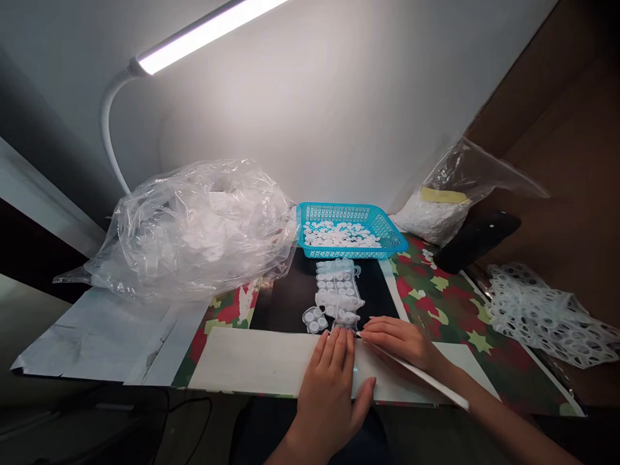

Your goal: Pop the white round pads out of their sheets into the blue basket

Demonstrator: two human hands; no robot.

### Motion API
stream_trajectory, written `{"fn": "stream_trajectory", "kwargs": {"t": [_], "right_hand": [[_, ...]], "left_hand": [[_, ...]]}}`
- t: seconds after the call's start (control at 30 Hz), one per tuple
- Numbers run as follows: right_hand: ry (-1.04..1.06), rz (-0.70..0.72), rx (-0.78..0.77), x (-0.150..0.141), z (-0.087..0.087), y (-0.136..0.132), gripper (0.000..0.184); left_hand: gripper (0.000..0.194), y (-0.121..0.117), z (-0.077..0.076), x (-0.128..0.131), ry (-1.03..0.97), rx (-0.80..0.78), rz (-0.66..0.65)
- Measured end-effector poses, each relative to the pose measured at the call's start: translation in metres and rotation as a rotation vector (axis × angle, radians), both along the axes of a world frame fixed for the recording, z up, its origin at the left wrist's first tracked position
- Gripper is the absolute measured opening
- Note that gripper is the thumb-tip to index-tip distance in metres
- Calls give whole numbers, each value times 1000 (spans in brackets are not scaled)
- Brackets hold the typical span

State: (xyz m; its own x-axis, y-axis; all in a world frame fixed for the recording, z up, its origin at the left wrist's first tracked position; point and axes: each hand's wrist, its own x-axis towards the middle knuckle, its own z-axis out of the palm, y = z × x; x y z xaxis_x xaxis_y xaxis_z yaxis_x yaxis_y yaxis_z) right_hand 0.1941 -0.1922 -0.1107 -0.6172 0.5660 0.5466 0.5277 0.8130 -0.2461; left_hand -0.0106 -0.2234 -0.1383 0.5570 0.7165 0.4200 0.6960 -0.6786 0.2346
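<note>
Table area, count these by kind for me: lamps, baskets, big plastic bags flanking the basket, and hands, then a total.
Lamp: 1
Blue basket: 1
Big plastic bags: 2, left bag and right bag
Hands: 2, left hand and right hand
Total: 6

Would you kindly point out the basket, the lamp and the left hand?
Basket [346,254]: head view, on its front rim.
Lamp [208,31]: head view, on its lit tube.
Left hand [325,386]: head view, on its back.
</note>
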Motion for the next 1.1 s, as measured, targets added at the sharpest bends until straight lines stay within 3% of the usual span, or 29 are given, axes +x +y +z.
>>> {"fn": "stream_trajectory", "kwargs": {"t": [0.2, 0.47, 0.9, 1.0, 1.1], "right_hand": [[0, -29, 6, 6, -11, 1, 24], [-33, -38, 25, 3, -11, 1, 24], [-239, -261, 303, -14, -5, 10, 24], [-210, -255, 264, -15, -3, 10, 23], [-75, -232, 73, -15, 1, 4, 19]], "left_hand": [[58, -1, -1, 0, 18, 12, 5], [57, 0, 2, 1, 8, 16, 12], [53, 1, 3, 1, 6, 36, 5], [54, 0, 3, 1, 13, 36, 7], [54, 1, 4, 1, 10, 42, 4]]}}
